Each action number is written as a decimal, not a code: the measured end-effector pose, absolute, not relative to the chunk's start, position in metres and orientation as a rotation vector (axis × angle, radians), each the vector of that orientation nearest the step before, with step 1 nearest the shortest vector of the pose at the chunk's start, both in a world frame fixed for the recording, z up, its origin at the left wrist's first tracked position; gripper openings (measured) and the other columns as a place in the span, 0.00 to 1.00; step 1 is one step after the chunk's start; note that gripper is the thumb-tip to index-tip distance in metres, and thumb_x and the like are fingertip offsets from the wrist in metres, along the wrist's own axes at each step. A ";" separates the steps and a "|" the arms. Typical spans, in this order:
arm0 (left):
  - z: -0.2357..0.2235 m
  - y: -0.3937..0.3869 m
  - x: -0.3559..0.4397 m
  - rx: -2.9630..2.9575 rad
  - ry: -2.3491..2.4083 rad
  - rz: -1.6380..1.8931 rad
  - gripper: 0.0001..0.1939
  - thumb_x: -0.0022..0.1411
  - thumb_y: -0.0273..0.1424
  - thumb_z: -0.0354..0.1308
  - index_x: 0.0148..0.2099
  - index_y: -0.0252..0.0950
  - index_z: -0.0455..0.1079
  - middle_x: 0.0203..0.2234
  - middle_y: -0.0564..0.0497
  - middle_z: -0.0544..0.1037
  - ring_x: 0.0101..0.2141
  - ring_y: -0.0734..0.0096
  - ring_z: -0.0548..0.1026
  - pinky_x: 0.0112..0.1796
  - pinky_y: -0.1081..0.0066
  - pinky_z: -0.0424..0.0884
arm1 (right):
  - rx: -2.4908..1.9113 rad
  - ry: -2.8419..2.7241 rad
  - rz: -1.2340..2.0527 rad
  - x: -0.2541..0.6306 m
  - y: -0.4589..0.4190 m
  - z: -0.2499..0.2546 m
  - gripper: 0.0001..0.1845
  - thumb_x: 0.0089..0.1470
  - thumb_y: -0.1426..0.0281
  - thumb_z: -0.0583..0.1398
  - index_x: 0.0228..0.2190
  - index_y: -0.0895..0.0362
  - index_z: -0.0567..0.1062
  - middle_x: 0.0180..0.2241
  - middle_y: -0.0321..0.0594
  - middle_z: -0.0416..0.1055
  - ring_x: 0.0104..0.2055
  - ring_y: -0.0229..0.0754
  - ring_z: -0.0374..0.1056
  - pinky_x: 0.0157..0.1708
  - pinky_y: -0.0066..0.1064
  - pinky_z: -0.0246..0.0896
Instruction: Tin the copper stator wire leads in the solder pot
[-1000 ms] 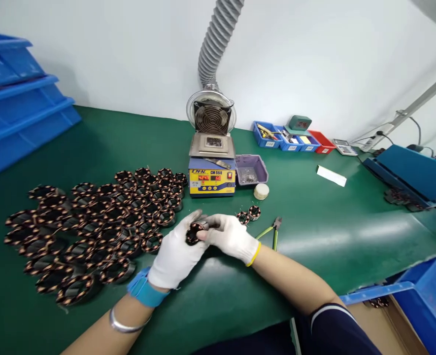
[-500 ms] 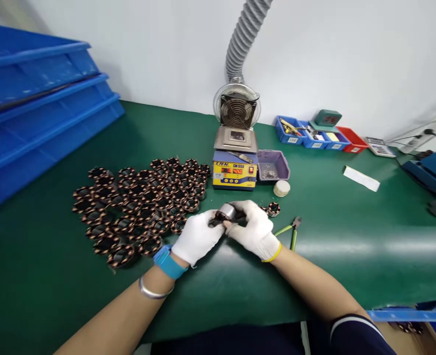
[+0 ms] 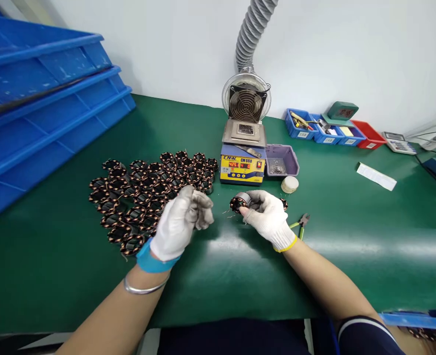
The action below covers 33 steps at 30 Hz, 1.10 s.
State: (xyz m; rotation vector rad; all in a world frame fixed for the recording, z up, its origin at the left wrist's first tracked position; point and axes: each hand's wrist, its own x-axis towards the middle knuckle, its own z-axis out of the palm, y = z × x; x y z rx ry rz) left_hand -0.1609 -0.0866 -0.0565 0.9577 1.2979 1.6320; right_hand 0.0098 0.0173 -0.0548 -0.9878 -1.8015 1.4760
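My right hand (image 3: 267,214), in a white glove with grey fingertips, grips a motor stator (image 3: 240,201), a ring with copper windings and a silvery outer wall. Thin loose wire ends stick out from its left side. My left hand (image 3: 184,217), gloved too, is raised to the left of that stator and apart from it. Its fingers are loosely bent, with nothing visible in them. Below and behind it many more stators (image 3: 140,197) cover the green table, partly hidden by the hand. Another stator (image 3: 285,203) peeks out behind my right hand.
A yellow-fronted solder pot (image 3: 243,167) stands ahead under a fan and hose. Beside it are a purple bin (image 3: 295,162) and a round pale block (image 3: 289,185). Green-handled cutters (image 3: 303,221) lie right. Small blue bins (image 3: 301,128) line the wall; large blue crates (image 3: 55,128) stack left.
My left hand has let go of the stator and moved left and up. My right hand keeps the stator, its wound end now facing left. The view has shifted slightly.
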 end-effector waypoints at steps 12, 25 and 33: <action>-0.054 -0.086 -0.140 0.802 1.447 2.122 0.12 0.62 0.39 0.53 0.30 0.37 0.63 0.18 0.56 0.69 0.18 0.75 0.67 0.18 0.74 0.62 | -1.125 -1.945 1.302 0.010 0.010 -0.045 0.21 0.39 0.64 0.66 0.38 0.58 0.76 0.28 0.37 0.74 0.26 0.35 0.67 0.26 0.28 0.66; -0.049 -0.097 -0.141 0.919 1.253 1.671 0.18 0.62 0.44 0.50 0.26 0.37 0.64 0.15 0.54 0.66 0.15 0.76 0.61 0.15 0.74 0.56 | -1.150 -1.931 1.277 0.012 0.012 -0.041 0.22 0.38 0.63 0.66 0.38 0.58 0.76 0.28 0.37 0.74 0.26 0.37 0.68 0.26 0.29 0.66; -0.043 -0.091 -0.132 1.040 1.436 1.319 0.14 0.58 0.39 0.56 0.27 0.35 0.66 0.16 0.54 0.71 0.16 0.78 0.64 0.18 0.76 0.63 | -1.190 -1.994 1.173 0.012 0.013 -0.036 0.22 0.38 0.64 0.65 0.39 0.57 0.76 0.30 0.39 0.75 0.28 0.38 0.69 0.29 0.31 0.68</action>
